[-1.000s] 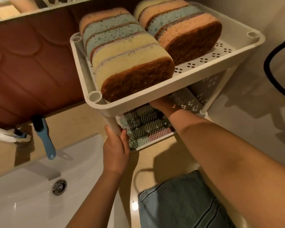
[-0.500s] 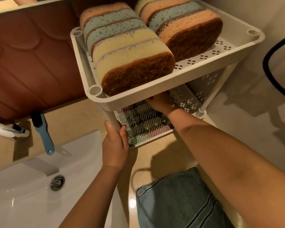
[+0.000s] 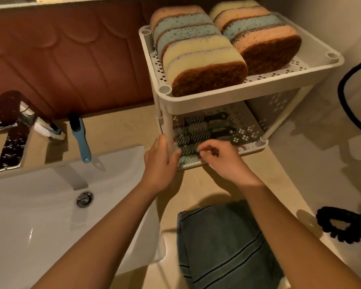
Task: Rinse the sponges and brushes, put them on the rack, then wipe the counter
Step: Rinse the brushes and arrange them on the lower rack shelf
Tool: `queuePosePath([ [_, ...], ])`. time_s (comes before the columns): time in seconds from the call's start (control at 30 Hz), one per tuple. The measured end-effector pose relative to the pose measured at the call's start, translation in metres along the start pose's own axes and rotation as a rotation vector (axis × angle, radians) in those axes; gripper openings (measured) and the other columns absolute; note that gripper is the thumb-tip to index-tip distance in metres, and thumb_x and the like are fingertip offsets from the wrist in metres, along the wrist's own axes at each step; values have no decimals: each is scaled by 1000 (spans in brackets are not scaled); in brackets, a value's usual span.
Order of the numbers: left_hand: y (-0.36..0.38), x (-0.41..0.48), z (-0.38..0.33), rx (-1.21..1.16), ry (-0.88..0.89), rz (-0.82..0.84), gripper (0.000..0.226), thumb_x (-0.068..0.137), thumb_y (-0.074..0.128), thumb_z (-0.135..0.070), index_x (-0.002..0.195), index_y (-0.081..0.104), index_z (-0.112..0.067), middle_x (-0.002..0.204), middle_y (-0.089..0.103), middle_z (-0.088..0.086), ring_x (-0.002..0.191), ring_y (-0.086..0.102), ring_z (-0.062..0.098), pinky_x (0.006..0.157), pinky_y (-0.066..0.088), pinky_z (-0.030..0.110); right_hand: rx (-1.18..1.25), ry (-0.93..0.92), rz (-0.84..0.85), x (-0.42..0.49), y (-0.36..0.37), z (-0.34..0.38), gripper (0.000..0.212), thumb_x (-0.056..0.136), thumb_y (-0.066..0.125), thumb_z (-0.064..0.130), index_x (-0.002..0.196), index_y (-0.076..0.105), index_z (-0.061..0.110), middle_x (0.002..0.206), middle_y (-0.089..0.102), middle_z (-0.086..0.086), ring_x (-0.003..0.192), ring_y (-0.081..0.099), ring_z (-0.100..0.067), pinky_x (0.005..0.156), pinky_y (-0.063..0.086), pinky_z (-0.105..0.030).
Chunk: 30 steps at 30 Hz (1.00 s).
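While the left hand (image 3: 161,161) is gripping the front-left post of the rack (image 3: 227,103), fingers curling round it just above the lower shelf, the right hand (image 3: 221,161) is hovering at that shelf's front edge. Its fingers are bending inward, with thumb and forefinger drawing close together. Whether they are pinching anything cannot be told.

The rack is standing on a pale beige counter (image 3: 121,130) in the upper right of the frame. The sponges (image 3: 204,59) are sitting upright on its top tray in two rows, yellow, blue and pink with brown scouring faces. The brushes (image 3: 198,130) are lying side by side on the lower shelf, just beyond the right fingertips.

A blue brush (image 3: 80,140) is lying on the counter at centre left, its handle end reaching over the rim of the white sink (image 3: 40,226). The sink is filling the lower left, with a round metal drain (image 3: 84,199) showing in its basin and a shiny tap (image 3: 10,142) reaching over it from the left edge. A grey-blue striped towel (image 3: 223,247) is lying folded at bottom centre between the forearms. A black scrunchie (image 3: 346,226) is resting at the right edge. A reddish-brown wall (image 3: 61,59) with a scalloped pattern is running behind the counter across the upper left.
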State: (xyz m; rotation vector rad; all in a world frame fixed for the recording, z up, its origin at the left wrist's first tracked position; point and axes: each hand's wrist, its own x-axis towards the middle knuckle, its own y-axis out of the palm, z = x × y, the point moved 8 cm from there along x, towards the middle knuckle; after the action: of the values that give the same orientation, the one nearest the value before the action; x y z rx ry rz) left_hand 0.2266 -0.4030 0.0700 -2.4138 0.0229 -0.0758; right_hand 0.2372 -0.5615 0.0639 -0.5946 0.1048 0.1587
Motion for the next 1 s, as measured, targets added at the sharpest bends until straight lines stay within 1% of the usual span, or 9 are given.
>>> queuePosePath([
  [0.1, 2, -19, 30, 193, -192, 163, 51, 92, 51, -37, 135, 34, -17, 138, 43, 7, 117, 49, 27, 101, 37, 43, 34, 12, 71, -26, 17, 13, 13, 90, 57, 14, 99, 65, 19, 92, 66, -4, 82, 58, -11, 71, 45, -12],
  [0.2, 2, -51, 53, 96, -277, 306, 39, 93, 50, -32, 127, 45, -15, 130, 52, 7, 112, 52, 25, 97, 40, 35, 31, 9, 150, -44, 44, 26, 13, 90, 56, 10, 96, 65, 16, 84, 63, -3, 72, 53, -9, 63, 41, -6],
  [0.27, 0, -71, 60, -10, -282, 395, 31, 94, 48, -30, 120, 51, -13, 124, 57, 6, 110, 53, 22, 90, 41, 28, 14, 26, 183, -56, 59, 30, 14, 89, 57, 12, 99, 66, 15, 82, 63, 1, 70, 53, -7, 65, 43, -11],
  [0.37, -19, -108, 80, -86, -308, 497, 25, 95, 46, -33, 112, 53, -17, 110, 60, 3, 96, 55, 18, 79, 43, 27, -44, 44, 270, -70, 97, 41, 17, 89, 54, 15, 101, 66, 19, 86, 67, 1, 77, 60, -10, 73, 49, -24],
  [0.47, -42, -139, 103, -57, -330, 544, 27, 95, 44, -35, 115, 52, -19, 107, 58, -1, 94, 54, 15, 75, 40, 24, -93, 46, 347, -80, 134, 54, 19, 89, 52, 17, 102, 66, 21, 90, 67, -1, 81, 60, -15, 72, 49, -25],
  [0.67, -100, -187, 155, -106, -403, 430, 25, 96, 42, -35, 114, 50, -19, 111, 56, -2, 98, 53, 14, 81, 44, 25, -221, -1, 464, -89, 201, 88, 20, 91, 49, 19, 104, 64, 25, 93, 67, -1, 82, 61, -17, 72, 52, -32],
  [0.77, -141, -212, 187, -124, -461, 319, 26, 96, 43, -35, 116, 50, -21, 108, 55, -6, 96, 54, 11, 75, 44, 21, -282, -82, 552, -93, 243, 112, 20, 92, 51, 23, 108, 62, 23, 93, 65, 5, 81, 59, -7, 69, 47, -19],
  [0.83, -170, -228, 207, -114, -480, 243, 25, 95, 44, -35, 115, 50, -22, 111, 56, -5, 99, 55, 10, 79, 44, 22, -295, -115, 587, -93, 268, 129, 19, 92, 51, 23, 107, 63, 22, 89, 63, 9, 78, 58, -4, 66, 43, -12],
  [1.0, -250, -275, 263, -91, -581, 46, 19, 96, 44, -33, 109, 52, -22, 112, 57, -5, 103, 55, 13, 86, 47, 27, -277, -202, 682, -97, 344, 180, 17, 92, 52, 23, 105, 63, 24, 87, 62, 11, 81, 59, -7, 67, 42, -11],
])
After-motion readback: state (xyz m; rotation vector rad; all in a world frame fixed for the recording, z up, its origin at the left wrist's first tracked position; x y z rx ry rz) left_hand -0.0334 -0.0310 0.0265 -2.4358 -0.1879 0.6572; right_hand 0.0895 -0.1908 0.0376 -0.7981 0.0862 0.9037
